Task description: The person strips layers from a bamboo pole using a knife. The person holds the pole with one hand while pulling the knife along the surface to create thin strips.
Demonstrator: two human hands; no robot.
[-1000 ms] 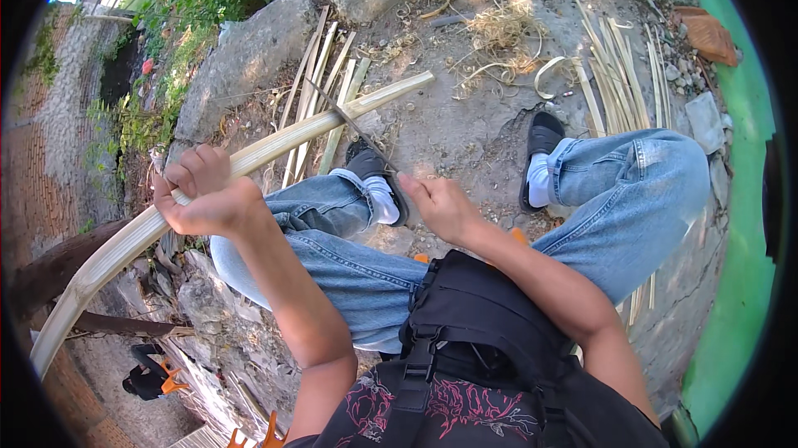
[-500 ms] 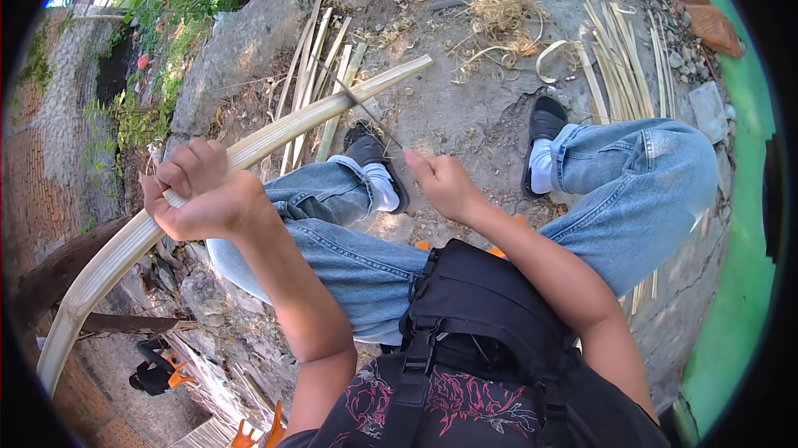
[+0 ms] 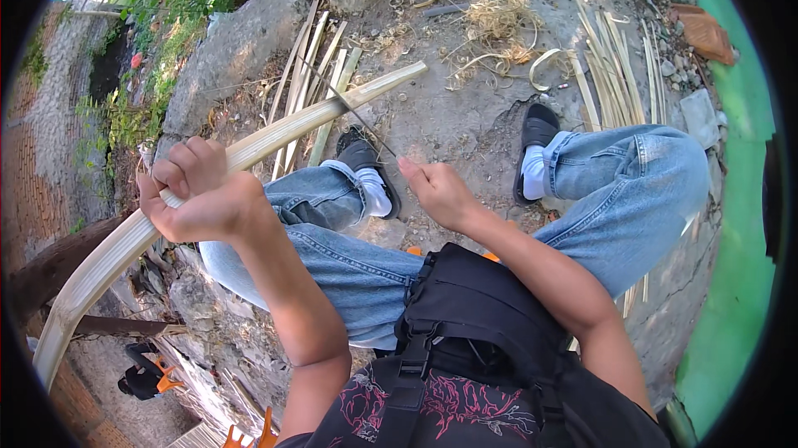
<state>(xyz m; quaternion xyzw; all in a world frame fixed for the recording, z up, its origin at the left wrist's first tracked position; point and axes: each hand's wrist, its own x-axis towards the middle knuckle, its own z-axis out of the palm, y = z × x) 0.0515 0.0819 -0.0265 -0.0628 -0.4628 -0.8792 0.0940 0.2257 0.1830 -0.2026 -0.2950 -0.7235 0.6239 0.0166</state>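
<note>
My left hand is wrapped around a long, pale split bamboo piece. The bamboo slants from the lower left, where it bends sharply near the picture's rim, up to a free end above my left foot. Thin and dark, a knife lies across the bamboo between my left hand and that free end. The fingers of my right hand are closed at the knife's near end and hide its handle. Its far part sticks out beyond the bamboo's other side.
Split bamboo strips lie beyond my left foot, and more strips beyond the right one. Curled shavings are heaped between them. Rocks border the left, a green wall the right. Another person is at lower left.
The knife's far part now shows farther past the bamboo. My right hand and the bamboo's free end appear slightly lower and farther left, as the whole view shifts a little. Both grips are kept.
</note>
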